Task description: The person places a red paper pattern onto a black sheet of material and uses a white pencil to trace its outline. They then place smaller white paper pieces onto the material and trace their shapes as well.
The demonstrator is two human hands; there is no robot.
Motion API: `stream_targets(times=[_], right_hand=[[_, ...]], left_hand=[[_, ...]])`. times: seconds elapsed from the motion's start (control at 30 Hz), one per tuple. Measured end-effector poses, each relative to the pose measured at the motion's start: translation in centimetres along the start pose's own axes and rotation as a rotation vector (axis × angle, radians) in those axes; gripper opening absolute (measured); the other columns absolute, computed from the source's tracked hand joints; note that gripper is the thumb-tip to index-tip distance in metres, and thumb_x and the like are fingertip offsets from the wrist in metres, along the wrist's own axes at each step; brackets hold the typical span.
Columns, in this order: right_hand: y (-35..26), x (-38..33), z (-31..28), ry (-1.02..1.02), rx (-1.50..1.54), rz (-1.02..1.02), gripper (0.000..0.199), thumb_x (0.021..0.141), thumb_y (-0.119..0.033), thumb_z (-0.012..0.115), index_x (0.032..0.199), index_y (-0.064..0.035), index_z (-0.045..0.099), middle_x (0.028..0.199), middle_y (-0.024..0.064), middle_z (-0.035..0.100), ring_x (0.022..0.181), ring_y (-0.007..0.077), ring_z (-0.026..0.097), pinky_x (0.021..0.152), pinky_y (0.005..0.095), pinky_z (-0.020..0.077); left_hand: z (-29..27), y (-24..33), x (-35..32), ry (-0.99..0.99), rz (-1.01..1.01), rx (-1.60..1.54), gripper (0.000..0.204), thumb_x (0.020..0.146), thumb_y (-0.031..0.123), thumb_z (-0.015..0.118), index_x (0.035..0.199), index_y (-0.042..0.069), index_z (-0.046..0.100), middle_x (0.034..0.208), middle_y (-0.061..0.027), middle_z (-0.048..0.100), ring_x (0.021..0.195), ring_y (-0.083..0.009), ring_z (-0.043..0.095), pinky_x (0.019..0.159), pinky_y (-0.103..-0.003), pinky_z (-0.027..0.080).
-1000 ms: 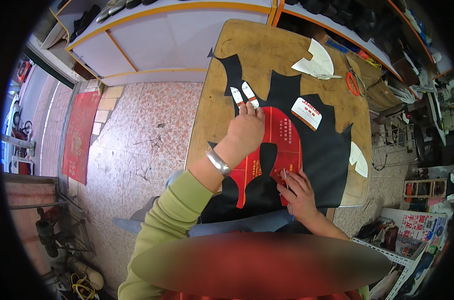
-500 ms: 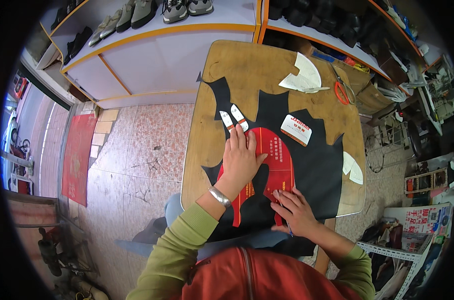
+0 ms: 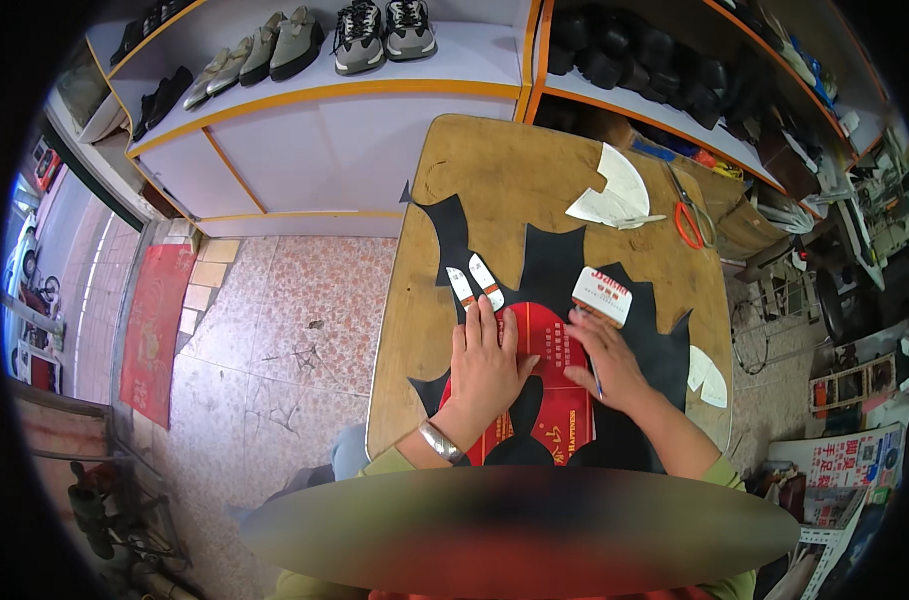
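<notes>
On the wooden table a red, horseshoe-shaped card pattern (image 3: 559, 425) with gold print lies over a black sheet (image 3: 552, 262) that looks like leather. My left hand (image 3: 484, 368) rests flat on the pattern's left part, fingers stretched forward. Its fingertips reach two narrow white card pieces (image 3: 485, 284). A slim pen (image 3: 596, 378) sits in my right hand (image 3: 616, 366), beside the pattern's upper right edge. The pen's tip is hard to make out. Just beyond the right fingertips lies a white card (image 3: 604, 296) with red print.
White paper patterns lie at the table's far side (image 3: 614, 190) and right edge (image 3: 707, 377). Orange-handled scissors (image 3: 688, 222) rest at the far right corner. Shoes (image 3: 359, 38) stand on the shelf behind. A dark blurred oval (image 3: 519, 530) covers the lower middle.
My right hand has moved with the pen from the pattern's near end up along its right side. The left hand stays on the pattern. The whole view has tilted up a little.
</notes>
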State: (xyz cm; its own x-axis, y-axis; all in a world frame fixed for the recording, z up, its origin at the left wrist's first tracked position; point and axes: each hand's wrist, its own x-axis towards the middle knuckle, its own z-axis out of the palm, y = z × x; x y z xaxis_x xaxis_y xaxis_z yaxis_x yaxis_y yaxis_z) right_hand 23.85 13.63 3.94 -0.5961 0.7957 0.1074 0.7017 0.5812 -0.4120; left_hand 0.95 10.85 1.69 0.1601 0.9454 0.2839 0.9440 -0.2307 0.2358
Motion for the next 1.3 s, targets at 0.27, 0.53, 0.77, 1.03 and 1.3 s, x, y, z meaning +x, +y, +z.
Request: stream_targets(times=[0.27,0.53,0.77,1.03,1.3], right_hand=[[-1.9,7.5,1.1,0.296,0.09,-0.128,0.029,0.088,-0.007,0.065,0.117,-0.006,0.062,0.131,0.0124,0.062,0.118,0.0345,0.059,0.1,0.0426,0.047],[-3.4,15.0,5.1,0.092,0.37,-0.205,0.022,0.097,-0.014,0.053,0.116,-0.0064,0.062,0.116,0.0139,0.067,0.112,0.0338,0.061,0.097,0.0443,0.0472],[-2.6,15.2,6.2,0.125,0.329,-0.255,0.023,0.097,-0.015,0.053,0.117,-0.007,0.061,0.12,0.0116,0.067,0.121,0.0318,0.058,0.109,0.0457,0.041],[-2.3,14.6,6.2,0.07,0.288,-0.274,0.025,0.097,-0.019,0.054,0.118,-0.0061,0.061,0.134,0.0098,0.061,0.131,0.0292,0.052,0.114,0.047,0.0354],[-2.1,14.5,5.8,0.043,0.292,-0.256,0.026,0.099,-0.021,0.053,0.118,-0.0062,0.062,0.137,0.0091,0.06,0.134,0.0275,0.05,0.116,0.0481,0.0326]], left_hand=[[0.3,-0.4,-0.1,0.006,-0.026,-0.011,0.077,0.086,0.05,0.065,0.136,-0.006,0.052,0.144,-0.0285,0.045,0.134,-0.0411,0.042,0.105,-0.049,0.036],[0.2,-0.5,0.1,-0.068,-0.029,-0.059,0.075,0.088,0.051,0.062,0.137,-0.006,0.052,0.145,-0.0271,0.044,0.138,-0.0397,0.038,0.113,-0.052,0.028],[0.5,-0.7,0.2,-0.078,-0.059,-0.061,0.075,0.087,0.049,0.065,0.138,-0.004,0.051,0.145,-0.0242,0.043,0.14,-0.04,0.034,0.116,-0.06,0.022],[0.0,-0.8,0.6,-0.058,-0.106,-0.084,0.075,0.078,0.044,0.075,0.136,0.002,0.053,0.141,-0.0233,0.045,0.138,-0.0461,0.034,0.111,-0.069,0.02],[-0.2,-1.1,0.8,-0.078,-0.079,-0.089,0.069,0.077,0.044,0.076,0.131,0.004,0.058,0.142,-0.0192,0.046,0.137,-0.0458,0.035,0.11,-0.071,0.02]])
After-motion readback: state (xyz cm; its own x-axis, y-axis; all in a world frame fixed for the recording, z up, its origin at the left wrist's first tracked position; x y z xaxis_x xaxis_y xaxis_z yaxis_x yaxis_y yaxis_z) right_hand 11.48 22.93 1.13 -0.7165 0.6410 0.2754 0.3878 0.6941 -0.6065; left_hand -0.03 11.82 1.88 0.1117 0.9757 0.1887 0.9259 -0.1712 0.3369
